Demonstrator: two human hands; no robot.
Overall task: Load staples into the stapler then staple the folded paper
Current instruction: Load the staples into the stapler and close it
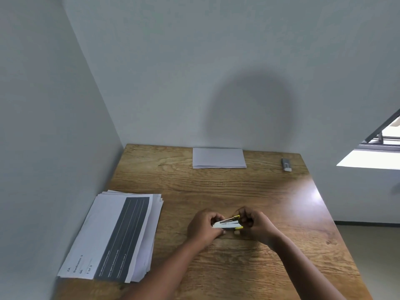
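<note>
A small white stapler (227,223) with yellow ends is held just above the wooden table (249,191), near its middle. My left hand (203,228) grips its left end and my right hand (256,225) grips its right end. The top arm looks slightly lifted, showing a dark channel; whether staples are in it I cannot tell. The folded white paper (219,158) lies flat at the far edge by the wall, well away from both hands. A small grey and white object (287,165), perhaps a staple box, lies at the far right.
A stack of printed sheets (116,241) with a dark band lies at the table's left front. Walls close off the table on the left and at the back. The right edge drops to the floor below a window (376,156).
</note>
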